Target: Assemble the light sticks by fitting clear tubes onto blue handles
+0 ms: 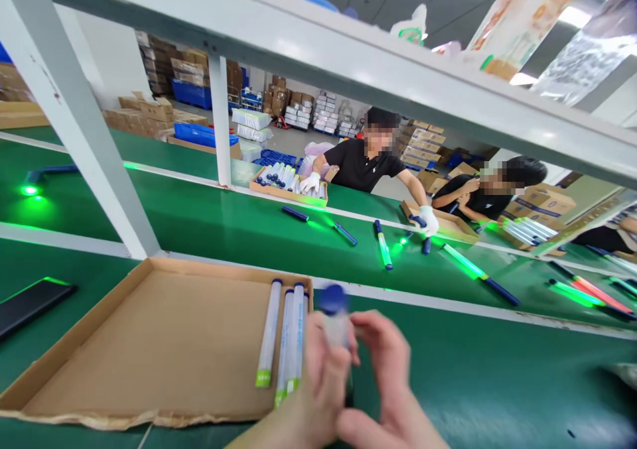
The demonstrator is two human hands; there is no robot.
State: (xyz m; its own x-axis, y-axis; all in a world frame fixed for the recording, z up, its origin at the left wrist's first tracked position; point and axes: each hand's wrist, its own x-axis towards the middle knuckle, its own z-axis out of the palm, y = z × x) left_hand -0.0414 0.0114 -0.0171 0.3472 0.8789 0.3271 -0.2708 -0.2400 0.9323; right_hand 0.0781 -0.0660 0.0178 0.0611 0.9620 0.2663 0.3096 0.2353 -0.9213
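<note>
Left grip [322, 376] clasps a blue-capped clear plastic tube [335, 320]; right grip [391, 369] curls wide; green-ended clear plastic tubes [297, 333] show blue print, unreadable!

This is a factory. A co-worker [362, 170] in a black short-sleeved shirt [355, 165] and white gloves [428, 221] works at the far edge of the long green worktable [194, 213]. Stacked brown cardboard cartons [424, 145] stand behind.

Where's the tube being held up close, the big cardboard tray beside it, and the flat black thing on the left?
Held tube [336, 329]: head view, on its pale upper body.
Cardboard tray [149, 343]: head view, on its bare bottom.
Flat black thing [36, 305]: head view, on its top.
</note>
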